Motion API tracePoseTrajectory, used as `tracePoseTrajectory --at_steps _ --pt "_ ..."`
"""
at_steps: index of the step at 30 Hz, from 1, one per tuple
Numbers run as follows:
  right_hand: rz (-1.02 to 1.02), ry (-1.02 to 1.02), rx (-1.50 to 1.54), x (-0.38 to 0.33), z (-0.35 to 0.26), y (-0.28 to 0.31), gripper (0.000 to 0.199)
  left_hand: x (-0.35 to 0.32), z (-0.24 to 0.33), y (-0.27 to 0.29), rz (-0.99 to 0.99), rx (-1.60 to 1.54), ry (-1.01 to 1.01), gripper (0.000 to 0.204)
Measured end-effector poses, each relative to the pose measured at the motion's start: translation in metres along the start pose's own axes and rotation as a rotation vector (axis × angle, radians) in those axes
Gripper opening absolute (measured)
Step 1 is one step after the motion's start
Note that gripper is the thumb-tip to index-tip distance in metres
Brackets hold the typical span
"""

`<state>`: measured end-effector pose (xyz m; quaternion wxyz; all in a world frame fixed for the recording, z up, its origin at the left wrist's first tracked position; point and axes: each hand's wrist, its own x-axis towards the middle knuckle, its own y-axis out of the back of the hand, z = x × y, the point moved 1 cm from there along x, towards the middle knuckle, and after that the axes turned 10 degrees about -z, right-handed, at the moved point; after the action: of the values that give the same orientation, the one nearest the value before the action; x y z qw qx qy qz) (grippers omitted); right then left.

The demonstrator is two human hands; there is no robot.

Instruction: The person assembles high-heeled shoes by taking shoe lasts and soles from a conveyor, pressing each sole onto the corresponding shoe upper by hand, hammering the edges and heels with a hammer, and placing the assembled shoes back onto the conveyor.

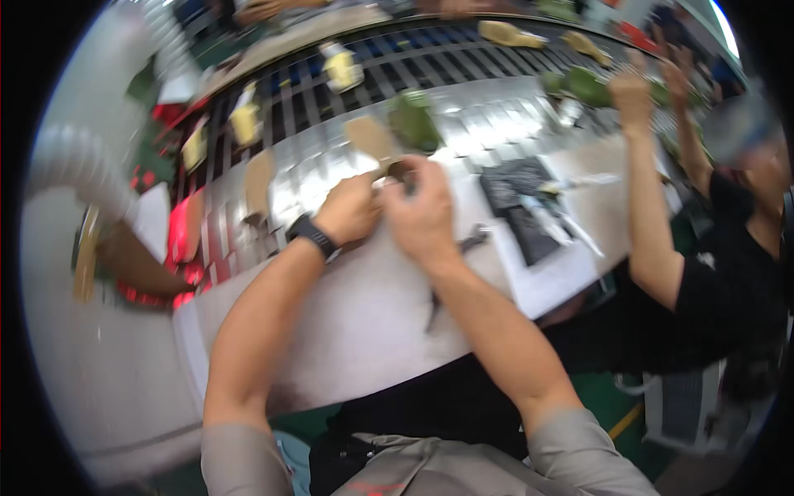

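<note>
1. Dark and small, a blurred part (403,171) is pinched between both hands at the far edge of the white table (364,322).
2. The left hand (351,208), a black watch (313,236) on its wrist, is curled shut against the part; the right hand (420,211) is closed over it from above.
3. A fitting or assembling step appears to be in hand, judged from the grip.
4. A steady two-handed hold would be called for next; a dark tool (471,242) lies just right of the right wrist.

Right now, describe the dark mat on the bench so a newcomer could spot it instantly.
Start at the long pale workbench in front of the conveyor. To the right of the person's right hand, beside the co-worker's raised arm, lies the dark mat. It is the only black rectangle there, resting on a white sheet with pale slender objects across it.
</note>
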<state>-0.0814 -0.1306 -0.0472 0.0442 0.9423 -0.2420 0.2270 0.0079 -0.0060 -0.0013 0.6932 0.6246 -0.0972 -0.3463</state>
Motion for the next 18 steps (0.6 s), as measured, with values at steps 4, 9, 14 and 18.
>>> tracePoseTrajectory --at_steps 4,9,14,18 --pt "-0.244 -0.161 -0.092 -0.007 0.03 0.101 0.024 -0.006 0.055 -0.048 0.515 -0.123 0.021 0.06" --pt "-0.436 -0.295 -0.142 -0.01 0.015 0.09 0.023 -0.077 -0.048 -0.061 0.764 0.234 0.471 0.061" --pt "-0.751 -0.341 0.055 -0.027 0.012 0.092 0.034 -0.081 -0.068 -0.073 0.498 -0.35 0.37 0.035" --pt "-0.696 -0.525 0.448 -0.034 0.0 0.092 0.052 -0.086 0.047 -0.05 0.536 -0.268 0.054 0.038"
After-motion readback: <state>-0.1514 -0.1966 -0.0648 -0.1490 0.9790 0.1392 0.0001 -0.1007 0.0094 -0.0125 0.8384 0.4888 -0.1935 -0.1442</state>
